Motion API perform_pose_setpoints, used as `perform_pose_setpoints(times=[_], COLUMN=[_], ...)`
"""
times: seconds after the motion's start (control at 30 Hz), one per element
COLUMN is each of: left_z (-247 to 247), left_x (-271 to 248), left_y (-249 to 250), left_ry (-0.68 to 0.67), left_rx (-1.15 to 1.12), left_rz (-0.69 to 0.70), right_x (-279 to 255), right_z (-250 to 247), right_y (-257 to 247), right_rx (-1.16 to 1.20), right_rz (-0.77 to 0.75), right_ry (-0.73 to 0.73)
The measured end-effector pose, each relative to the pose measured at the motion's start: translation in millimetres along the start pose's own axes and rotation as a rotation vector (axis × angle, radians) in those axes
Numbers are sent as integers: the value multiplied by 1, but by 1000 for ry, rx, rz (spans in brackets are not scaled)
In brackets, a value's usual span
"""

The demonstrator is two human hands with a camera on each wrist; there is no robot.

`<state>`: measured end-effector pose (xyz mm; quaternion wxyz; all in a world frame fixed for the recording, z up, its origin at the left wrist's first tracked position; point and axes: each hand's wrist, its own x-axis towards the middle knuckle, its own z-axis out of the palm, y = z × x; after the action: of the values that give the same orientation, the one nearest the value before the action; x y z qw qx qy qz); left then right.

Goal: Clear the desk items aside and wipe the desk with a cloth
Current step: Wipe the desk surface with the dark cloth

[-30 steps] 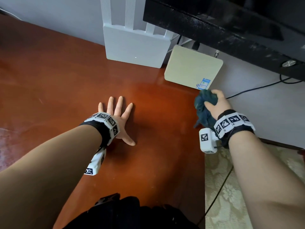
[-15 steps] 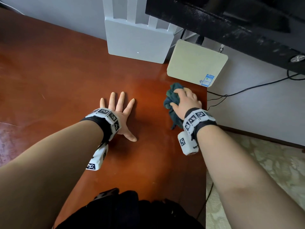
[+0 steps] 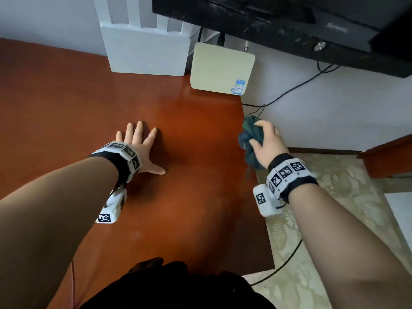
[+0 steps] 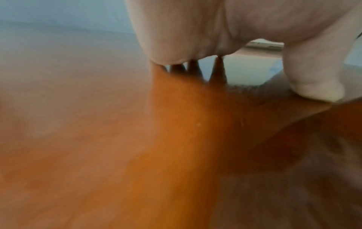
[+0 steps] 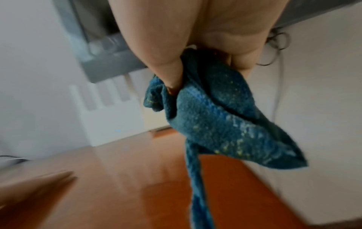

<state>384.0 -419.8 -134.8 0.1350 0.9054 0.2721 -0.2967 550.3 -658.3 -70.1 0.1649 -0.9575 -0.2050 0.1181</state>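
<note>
A glossy red-brown desk (image 3: 66, 103) fills the left and middle of the head view. My left hand (image 3: 139, 144) lies flat on it with fingers spread; the left wrist view shows the palm (image 4: 215, 27) pressed down on the desk (image 4: 117, 155). My right hand (image 3: 266, 141) grips a bunched dark teal cloth (image 3: 250, 139) at the desk's right edge, lifted off the surface. In the right wrist view the cloth (image 5: 215, 117) hangs from the curled fingers (image 5: 160, 65) above the desk (image 5: 156, 186).
A white router (image 3: 147, 50) and a cream box with a blue sticker (image 3: 220, 68) stand against the wall at the desk's back. A black TV (image 3: 289, 25) overhangs them. Black cables (image 3: 289, 90) run down the wall. Patterned floor (image 3: 334, 219) lies right of the desk.
My right hand swept the cloth left onto the desk, then back right, and now holds it raised past the desk's right edge. The left hand has stayed flat in place.
</note>
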Motion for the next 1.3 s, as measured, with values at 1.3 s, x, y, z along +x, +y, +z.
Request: perform_pose_setpoints(times=[1.3], left_z=[137], left_x=[-177], left_y=[-15], left_ry=[3], left_rx=[-88], left_rz=[-238], right_x=[-173], right_z=[108], right_y=[-63], right_rx=[-183], right_rz=[-487], right_ry=[-326])
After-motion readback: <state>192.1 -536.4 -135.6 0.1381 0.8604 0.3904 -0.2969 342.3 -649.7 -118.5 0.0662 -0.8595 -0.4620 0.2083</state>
